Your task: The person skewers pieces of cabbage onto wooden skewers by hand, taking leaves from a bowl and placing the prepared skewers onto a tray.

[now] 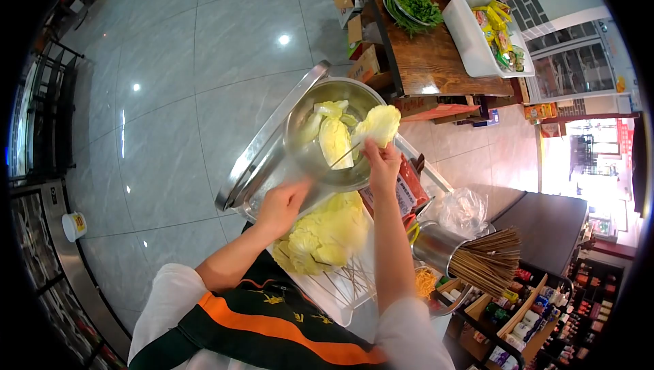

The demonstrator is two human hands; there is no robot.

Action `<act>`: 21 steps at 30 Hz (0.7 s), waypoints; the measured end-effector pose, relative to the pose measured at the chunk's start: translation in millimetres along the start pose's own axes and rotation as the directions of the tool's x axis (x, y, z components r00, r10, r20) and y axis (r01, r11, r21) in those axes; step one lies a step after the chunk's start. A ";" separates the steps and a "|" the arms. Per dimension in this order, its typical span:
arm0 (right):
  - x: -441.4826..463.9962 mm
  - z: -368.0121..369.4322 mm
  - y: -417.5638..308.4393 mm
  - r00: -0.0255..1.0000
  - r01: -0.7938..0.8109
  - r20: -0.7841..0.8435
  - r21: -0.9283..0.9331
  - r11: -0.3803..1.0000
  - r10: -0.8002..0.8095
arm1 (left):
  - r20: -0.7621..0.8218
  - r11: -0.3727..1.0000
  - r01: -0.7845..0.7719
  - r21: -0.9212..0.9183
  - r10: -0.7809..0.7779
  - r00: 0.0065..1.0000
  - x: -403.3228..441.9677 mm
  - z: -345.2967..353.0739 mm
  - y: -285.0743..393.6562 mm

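Note:
My right hand (383,162) is closed on a pale yellow-green cabbage leaf (379,125) at the right rim of a steel bowl (300,155). A thin skewer (345,155) runs from that hand down and left over the bowl. Several cut cabbage leaves (335,140) lie inside the bowl. Near its lower left rim is my left hand (283,208), its fingertips smeared by motion, so I cannot tell if it grips anything. Below the bowl, a heap of cabbage leaves (323,234) rests on a white tray (334,310) with several loose skewers (347,278).
A steel tray (238,179) supports the bowl. To the right are a red packet (409,189), a clear plastic bag (465,210) and a steel pot (434,247) full of wooden sticks (487,261). A wooden table (429,70) holds greens (414,6) and a white bin (466,36).

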State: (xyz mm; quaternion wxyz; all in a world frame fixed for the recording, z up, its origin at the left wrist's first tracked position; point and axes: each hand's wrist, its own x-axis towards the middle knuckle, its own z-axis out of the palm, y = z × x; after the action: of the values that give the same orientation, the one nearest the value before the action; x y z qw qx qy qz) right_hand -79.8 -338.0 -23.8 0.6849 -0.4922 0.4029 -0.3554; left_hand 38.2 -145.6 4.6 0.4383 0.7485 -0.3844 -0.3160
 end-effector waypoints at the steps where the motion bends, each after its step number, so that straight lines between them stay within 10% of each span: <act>1: -2.3 0.9 -1.0 1.000 0.030 0.005 -0.023 0.999 -0.029 | 0.020 0.998 0.024 -0.063 -0.023 1.000 -0.6 3.3 -2.8; 12: -12.7 6.1 1.8 0.998 -0.010 0.060 -0.054 0.998 0.013 | 0.072 0.943 0.123 -0.308 -0.106 0.992 -3.4 15.0 13.7; 21: -5.9 16.0 -0.3 0.980 -0.156 -0.081 0.262 0.952 0.183 | 0.010 0.981 0.053 -0.187 -0.052 0.999 -7.0 12.0 15.7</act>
State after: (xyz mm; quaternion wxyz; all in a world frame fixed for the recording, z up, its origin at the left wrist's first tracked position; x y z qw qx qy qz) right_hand -67.9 -326.6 -19.3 0.7484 -0.3447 0.4298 -0.3692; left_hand 20.3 -149.6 14.8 0.4971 0.7131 -0.3343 -0.3642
